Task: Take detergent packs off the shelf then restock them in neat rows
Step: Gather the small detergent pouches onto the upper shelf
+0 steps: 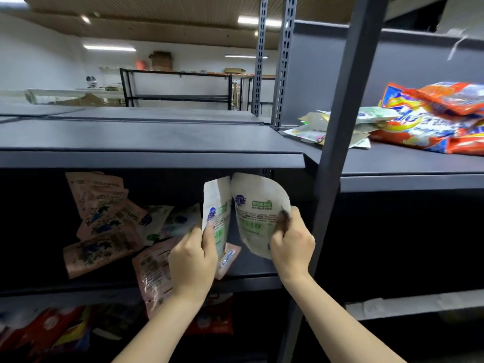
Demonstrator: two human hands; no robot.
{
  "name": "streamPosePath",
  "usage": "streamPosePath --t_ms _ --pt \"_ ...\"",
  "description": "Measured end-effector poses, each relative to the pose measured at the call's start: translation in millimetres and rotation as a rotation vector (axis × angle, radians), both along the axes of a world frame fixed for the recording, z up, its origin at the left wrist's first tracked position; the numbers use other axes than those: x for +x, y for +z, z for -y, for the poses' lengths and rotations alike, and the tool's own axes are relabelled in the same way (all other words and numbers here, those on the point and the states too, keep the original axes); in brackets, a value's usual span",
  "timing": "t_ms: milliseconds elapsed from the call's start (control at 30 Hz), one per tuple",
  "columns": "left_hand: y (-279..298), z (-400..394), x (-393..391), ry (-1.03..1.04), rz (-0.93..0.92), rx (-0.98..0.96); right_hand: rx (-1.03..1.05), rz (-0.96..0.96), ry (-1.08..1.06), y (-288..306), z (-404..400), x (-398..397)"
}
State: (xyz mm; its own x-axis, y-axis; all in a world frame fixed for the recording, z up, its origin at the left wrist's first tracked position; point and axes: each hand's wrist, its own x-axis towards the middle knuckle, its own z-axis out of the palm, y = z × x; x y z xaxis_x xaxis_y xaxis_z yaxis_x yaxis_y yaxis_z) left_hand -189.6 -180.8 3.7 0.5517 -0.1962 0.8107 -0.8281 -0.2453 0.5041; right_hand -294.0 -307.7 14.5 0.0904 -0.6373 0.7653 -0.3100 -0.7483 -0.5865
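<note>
You've got a white pack pinched in each of your hands, left hand on one pack, right hand on the other, just clear of the middle shelf, so stand them upright together, away from the pink packs jumbled at 9 o'clock.

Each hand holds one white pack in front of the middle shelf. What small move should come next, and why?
Probably carry both packs to the upper right shelf, where removed packs already lie. The left hand grips one white pack, the right hand the other, both clear of the shelf.
</note>
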Motion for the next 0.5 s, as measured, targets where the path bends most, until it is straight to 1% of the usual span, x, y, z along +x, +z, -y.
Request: streamPosePath --t_ms 133,267,400,500 --pt "11 -15 -30 -0.014 0.049 -0.080 -0.204 0.101 -0.002 22 -6 -35" --pt "24 -25 -60 -0.061 0.001 -0.126 -0.338 0.169 -0.027 41 -5 -76" --pt "41 -30 -91 -0.104 -0.086 -0.199 -0.346 0.315 -0.094 67 6 -120" --pt "61 -26 -119 -0.170 -0.072 -0.265 -0.292 0.419 -0.110 87 20 -147"
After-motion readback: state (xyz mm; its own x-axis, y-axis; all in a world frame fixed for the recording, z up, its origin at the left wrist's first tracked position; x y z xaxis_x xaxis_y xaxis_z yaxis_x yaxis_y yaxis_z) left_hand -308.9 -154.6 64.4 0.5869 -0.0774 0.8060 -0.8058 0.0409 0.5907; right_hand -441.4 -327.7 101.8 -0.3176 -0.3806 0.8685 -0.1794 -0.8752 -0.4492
